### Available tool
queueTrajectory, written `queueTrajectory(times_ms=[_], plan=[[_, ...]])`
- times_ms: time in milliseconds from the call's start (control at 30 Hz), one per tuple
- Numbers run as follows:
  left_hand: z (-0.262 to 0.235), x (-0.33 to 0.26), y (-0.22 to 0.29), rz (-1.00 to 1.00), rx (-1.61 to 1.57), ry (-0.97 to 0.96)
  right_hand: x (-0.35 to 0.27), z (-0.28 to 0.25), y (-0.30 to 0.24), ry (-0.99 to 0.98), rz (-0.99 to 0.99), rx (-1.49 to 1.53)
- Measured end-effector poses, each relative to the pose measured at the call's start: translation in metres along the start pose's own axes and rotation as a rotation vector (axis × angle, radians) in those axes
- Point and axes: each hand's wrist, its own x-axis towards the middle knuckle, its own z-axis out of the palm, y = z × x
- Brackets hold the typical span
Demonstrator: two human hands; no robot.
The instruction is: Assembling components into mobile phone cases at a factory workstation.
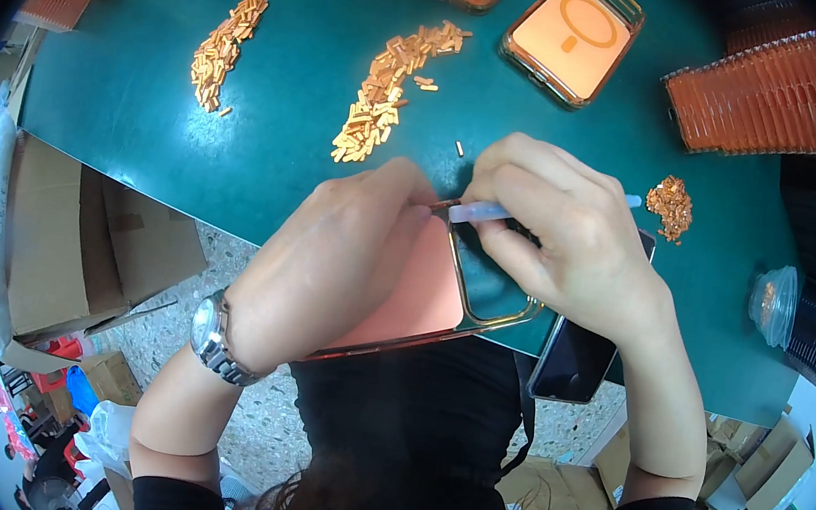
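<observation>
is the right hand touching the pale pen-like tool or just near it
Touching: the head view shows the right hand gripping the pale pen-like tool, with one end sticking out on either side of the hand.

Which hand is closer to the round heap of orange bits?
Right. The right hand sits just left of the heap, not touching it; the left hand is farther left, past the right one.

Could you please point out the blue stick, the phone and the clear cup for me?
Blue stick [479,212]: head view, on its wide left end.
Phone [574,363]: head view, on its dark glossy face.
Clear cup [776,322]: head view, on its side wall.
</observation>
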Motion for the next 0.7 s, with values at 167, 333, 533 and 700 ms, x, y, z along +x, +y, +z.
queueTrajectory(times_ms=[167,333,533,700], plan=[[-0.001,0.004,-0.002,0.035,-0.019,-0.005,0.006,0.008,0.000,-0.009,-0.160,-0.214],[-0.005,0.007,-0.005,0.040,-0.037,-0.026,0.010,0.011,-0.003,-0.044,-0.184,-0.323],[-0.001,0.006,-0.012,0.065,-0.065,-0.023,0.006,0.010,-0.009,-0.066,-0.166,-0.381],[-0.001,0.012,-0.009,0.092,0.034,-0.046,0.005,0.006,-0.006,-0.082,-0.096,-0.310]])
